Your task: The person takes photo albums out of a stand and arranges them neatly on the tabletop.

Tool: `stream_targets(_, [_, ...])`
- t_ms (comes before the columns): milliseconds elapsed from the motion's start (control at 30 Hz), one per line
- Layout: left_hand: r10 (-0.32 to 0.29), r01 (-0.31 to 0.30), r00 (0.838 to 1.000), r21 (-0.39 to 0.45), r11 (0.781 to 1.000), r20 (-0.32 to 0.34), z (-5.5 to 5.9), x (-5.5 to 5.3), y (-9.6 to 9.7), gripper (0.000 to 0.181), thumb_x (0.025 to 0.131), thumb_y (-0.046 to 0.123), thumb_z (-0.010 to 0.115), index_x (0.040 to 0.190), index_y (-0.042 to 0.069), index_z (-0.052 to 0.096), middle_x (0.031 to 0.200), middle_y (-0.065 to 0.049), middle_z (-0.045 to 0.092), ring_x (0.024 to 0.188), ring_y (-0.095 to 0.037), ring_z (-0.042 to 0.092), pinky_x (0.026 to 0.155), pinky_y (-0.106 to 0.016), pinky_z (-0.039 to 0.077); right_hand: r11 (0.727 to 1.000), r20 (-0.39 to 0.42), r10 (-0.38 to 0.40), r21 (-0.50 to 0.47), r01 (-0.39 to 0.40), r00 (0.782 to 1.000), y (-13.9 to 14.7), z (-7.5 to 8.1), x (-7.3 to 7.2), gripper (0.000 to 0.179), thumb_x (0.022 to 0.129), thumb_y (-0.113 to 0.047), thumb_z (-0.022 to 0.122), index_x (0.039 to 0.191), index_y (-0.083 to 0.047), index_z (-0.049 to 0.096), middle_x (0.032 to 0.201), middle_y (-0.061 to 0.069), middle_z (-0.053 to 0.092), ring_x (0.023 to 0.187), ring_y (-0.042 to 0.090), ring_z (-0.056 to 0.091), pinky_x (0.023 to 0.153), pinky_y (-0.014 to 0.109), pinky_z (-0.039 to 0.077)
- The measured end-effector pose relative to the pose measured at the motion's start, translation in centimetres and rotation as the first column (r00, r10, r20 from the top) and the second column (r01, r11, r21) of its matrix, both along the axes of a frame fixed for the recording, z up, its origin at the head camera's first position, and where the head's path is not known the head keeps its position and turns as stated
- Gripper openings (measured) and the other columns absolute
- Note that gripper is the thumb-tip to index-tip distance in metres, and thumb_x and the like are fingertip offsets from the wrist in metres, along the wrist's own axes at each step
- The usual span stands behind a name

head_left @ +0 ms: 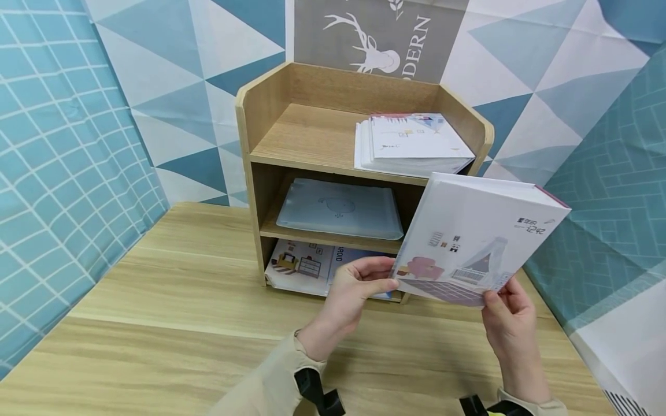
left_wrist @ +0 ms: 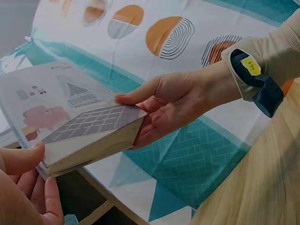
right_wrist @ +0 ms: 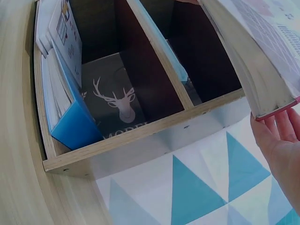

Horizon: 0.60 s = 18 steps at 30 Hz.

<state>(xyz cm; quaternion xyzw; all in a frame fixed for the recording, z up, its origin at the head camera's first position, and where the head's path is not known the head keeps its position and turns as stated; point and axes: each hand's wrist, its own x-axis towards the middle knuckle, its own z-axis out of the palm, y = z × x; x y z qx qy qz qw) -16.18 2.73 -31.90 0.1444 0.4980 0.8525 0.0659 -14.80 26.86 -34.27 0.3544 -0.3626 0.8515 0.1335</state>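
The left hand (head_left: 354, 289) and right hand (head_left: 512, 323) each pinch a lower corner of an illustrated white hardcover book (head_left: 463, 231), held up before the three-tier wooden shelf (head_left: 317, 130). Over there, white books (head_left: 416, 141) lie stacked up top.

Thick wht illus. bk (head_left: 470, 240), closed, tilted, held up

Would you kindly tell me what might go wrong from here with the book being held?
The book might tip or slip, since the left hand and right hand both hold it near its lower end. If it swings toward the top shelf, it could bump the white books there; they lie close to the front edge, so they might shift or fall.
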Motion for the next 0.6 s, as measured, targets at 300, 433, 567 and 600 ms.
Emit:
stream_targets(300, [-0.021,0.021,1.0,-0.014,1.0,0.018,0.1,0.0,1.0,0.039,0.072,-0.014,0.065,0.11,-0.012,0.057,0.086,0.005,0.068,0.083,-0.008,0.062,0.072,-0.021,0.051,1.0,-0.003,0.014,0.0,-0.014,1.0,1.0,-0.4,0.2,0.041,0.087,0.018,0.037,0.129,0.016,0.037,0.116,0.022,0.056,0.104,0.027,0.056,0.091,0.032,0.046])
stream_targets(433, [-0.032,0.032,0.999,-0.02,0.999,0.024,0.1,0.0,1.2,0.038,0.073,-0.013,0.065,0.11,-0.01,0.059,0.09,0.002,0.068,0.084,-0.009,0.062,0.073,-0.021,0.051,1.0,0.007,0.013,0.001,-0.013,1.0,1.3,-0.5,0.4,0.042,0.087,0.019,0.037,0.129,0.017,0.037,0.116,0.022,0.056,0.104,0.026,0.056,0.09,0.031,0.046])
stream_targets(567, [-0.039,0.04,0.999,-0.027,0.999,0.032,0.1,-0.3,1.6,0.037,0.073,-0.012,0.066,0.11,-0.008,0.06,0.094,-0.001,0.068,0.085,-0.01,0.062,0.072,-0.021,0.051,1.0,0.017,-0.012,0.024,0.012,1.0,1.6,-0.4,0.6,0.043,0.087,0.018,0.036,0.13,0.017,0.034,0.116,0.022,0.056,0.103,0.026,0.057,0.09,0.031,0.047])
stream_targets(600, [-0.041,0.042,0.999,-0.029,0.999,0.035,0.1,-0.3,1.7,0.037,0.073,-0.011,0.066,0.109,-0.008,0.061,0.094,-0.001,0.068,0.085,-0.01,0.062,0.072,-0.021,0.051,0.999,0.019,-0.019,0.029,0.018,1.0,1.7,-0.4,0.7,0.043,0.087,0.018,0.036,0.13,0.017,0.034,0.116,0.021,0.056,0.103,0.025,0.057,0.09,0.03,0.047])
